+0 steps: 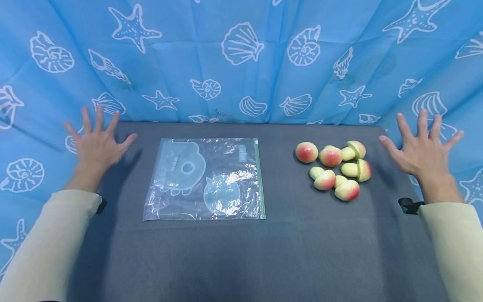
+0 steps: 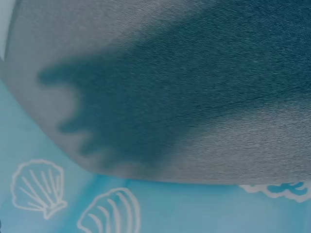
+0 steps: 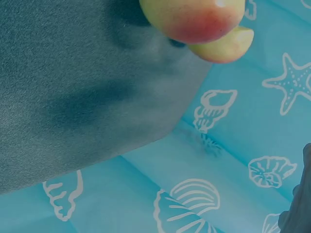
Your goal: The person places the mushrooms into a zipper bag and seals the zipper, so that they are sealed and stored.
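Observation:
My left hand (image 1: 97, 144) is raised above the table's left side, fingers spread and holding nothing. To its right a clear zip bag (image 1: 226, 159) with pale cartoon prints lies flat, its green zip edge on the right. Several toy mushrooms (image 1: 325, 180) with red and pale-yellow caps lie grouped right of the bag. Past them my right hand (image 1: 422, 155) hovers by the table's right edge, also spread and holding nothing. In the right wrist view, mushrooms (image 3: 194, 19) show at the top and part of the hand (image 3: 299, 199) at the right edge. Only the left hand's shadow shows in the left wrist view.
A dark grey cloth (image 1: 241, 260) covers the table. Behind it and at both sides hangs a blue curtain (image 1: 170, 58) with white shells and starfish. Both forearms wear light sleeves (image 1: 453, 239), with a dark wrist device (image 1: 410, 206) at the right cuff.

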### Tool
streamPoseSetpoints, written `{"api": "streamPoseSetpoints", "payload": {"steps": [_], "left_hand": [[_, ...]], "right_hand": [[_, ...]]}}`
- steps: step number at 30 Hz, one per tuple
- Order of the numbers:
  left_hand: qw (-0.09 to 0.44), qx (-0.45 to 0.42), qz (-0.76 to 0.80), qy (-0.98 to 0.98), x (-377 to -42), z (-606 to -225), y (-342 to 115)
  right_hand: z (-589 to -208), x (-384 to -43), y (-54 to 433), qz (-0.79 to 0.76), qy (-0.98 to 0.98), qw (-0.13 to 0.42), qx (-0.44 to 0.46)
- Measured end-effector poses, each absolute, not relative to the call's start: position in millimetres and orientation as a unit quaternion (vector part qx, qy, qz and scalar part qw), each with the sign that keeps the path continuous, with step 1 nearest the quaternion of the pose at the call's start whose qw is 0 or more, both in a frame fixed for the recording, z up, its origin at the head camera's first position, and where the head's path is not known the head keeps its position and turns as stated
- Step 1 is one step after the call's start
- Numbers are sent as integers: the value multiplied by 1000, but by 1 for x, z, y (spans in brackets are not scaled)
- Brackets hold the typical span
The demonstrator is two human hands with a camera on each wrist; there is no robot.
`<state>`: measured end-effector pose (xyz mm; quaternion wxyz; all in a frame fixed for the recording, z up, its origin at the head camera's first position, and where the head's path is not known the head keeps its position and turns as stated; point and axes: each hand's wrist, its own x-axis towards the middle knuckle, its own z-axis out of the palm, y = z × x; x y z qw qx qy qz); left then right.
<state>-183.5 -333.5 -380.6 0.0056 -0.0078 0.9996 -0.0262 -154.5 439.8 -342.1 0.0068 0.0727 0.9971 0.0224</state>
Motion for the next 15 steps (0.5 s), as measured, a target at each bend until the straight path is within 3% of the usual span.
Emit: {"api": "streamPoseSetpoints", "payload": {"steps": [15], "left_hand": [[-22, 32, -32, 999, -184, -377, -304]], "right_hand": [[-334, -155, 421, 2, 999, -6, 38]]}}
